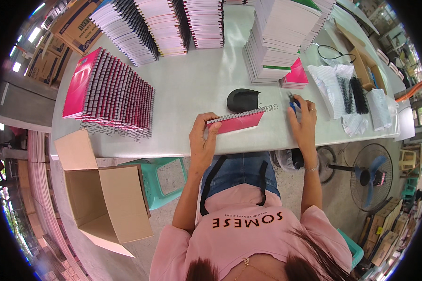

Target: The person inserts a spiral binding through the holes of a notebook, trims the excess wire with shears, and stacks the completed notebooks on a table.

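Left hand [203, 140] pinching pink coil-bound notebook [234, 124] over table [183, 93]; right hand [305, 122] half-curled at blue-handled pliers [292, 105], grip unclear; apparently coil-trimming step, next move calling for pliers at loose coil end [271, 107]

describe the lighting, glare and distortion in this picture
Head view: whitish glare on the table, toward its far side; head view: near table edge bowed, picture corners black; head view: upper-left bright patches blown out; head view: left hand, right hand fairly sharp.
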Action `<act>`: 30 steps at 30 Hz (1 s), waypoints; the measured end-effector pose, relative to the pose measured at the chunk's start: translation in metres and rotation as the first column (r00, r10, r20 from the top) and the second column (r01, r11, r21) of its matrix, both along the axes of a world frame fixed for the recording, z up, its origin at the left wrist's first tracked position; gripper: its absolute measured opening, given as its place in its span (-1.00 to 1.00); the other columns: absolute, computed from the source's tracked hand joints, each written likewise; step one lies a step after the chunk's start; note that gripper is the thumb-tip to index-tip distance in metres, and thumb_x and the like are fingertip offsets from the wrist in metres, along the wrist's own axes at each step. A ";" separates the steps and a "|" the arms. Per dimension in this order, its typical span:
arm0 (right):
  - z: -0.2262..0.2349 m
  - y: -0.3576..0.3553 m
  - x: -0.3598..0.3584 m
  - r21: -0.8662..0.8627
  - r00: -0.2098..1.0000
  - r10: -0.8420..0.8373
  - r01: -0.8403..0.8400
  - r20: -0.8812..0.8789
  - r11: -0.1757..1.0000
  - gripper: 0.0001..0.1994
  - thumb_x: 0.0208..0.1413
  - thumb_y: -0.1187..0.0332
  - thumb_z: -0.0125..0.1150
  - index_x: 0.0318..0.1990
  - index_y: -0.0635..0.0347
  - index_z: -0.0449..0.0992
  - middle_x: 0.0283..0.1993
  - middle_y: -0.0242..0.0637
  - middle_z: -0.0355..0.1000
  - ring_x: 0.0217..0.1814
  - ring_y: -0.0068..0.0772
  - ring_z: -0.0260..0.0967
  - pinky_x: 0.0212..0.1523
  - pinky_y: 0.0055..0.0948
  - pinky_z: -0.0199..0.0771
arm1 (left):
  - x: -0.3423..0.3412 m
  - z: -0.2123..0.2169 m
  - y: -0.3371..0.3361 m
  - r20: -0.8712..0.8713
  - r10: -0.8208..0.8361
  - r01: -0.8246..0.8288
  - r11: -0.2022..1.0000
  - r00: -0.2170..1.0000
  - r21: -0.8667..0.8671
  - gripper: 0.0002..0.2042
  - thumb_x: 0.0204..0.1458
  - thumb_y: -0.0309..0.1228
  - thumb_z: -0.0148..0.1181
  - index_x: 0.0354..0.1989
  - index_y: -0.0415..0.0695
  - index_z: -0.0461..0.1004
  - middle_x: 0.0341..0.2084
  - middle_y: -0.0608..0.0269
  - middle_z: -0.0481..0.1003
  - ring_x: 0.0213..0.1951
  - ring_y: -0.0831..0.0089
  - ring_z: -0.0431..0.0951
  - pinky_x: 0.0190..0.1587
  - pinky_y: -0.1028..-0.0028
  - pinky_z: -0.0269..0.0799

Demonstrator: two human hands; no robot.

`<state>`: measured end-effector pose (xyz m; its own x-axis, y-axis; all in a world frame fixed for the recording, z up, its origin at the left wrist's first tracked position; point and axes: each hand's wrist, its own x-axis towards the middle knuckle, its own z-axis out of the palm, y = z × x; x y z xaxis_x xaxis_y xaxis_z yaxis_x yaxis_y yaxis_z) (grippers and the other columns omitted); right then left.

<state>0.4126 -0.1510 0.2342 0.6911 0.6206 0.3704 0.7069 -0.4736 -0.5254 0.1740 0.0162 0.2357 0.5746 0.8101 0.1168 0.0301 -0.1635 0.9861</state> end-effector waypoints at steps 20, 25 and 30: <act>0.033 0.038 -0.151 0.357 0.864 0.477 -0.399 -0.161 0.844 -0.52 -0.07 0.41 0.42 0.08 0.17 0.51 -0.10 -0.13 0.40 -0.13 -0.13 0.45 -0.19 -0.29 0.49 | -0.011 -0.004 -0.005 0.010 0.028 -0.028 0.999 1.000 -0.016 -0.77 0.18 -0.47 0.24 -0.01 -0.25 0.53 -0.28 0.20 0.57 -0.26 0.54 0.54 -0.11 0.50 0.49; 0.033 0.041 -0.152 0.365 0.866 0.471 -0.390 -0.165 0.845 -0.53 -0.06 0.40 0.42 0.07 0.17 0.51 -0.11 -0.13 0.41 -0.14 -0.12 0.44 -0.19 -0.28 0.48 | -0.006 0.014 -0.009 -0.001 0.062 -0.062 0.997 0.998 0.043 -0.76 0.19 -0.48 0.22 0.00 -0.26 0.52 -0.28 0.17 0.60 -0.21 0.52 0.57 -0.13 0.49 0.50; 0.034 0.041 -0.152 0.368 0.870 0.467 -0.387 -0.160 0.846 -0.54 -0.07 0.40 0.42 0.06 0.18 0.51 -0.12 -0.13 0.41 -0.15 -0.11 0.45 -0.21 -0.28 0.47 | -0.006 0.006 -0.008 0.007 0.066 -0.066 0.998 0.998 0.013 -0.77 0.19 -0.50 0.20 0.00 -0.28 0.52 -0.29 0.16 0.62 -0.22 0.51 0.59 -0.14 0.49 0.51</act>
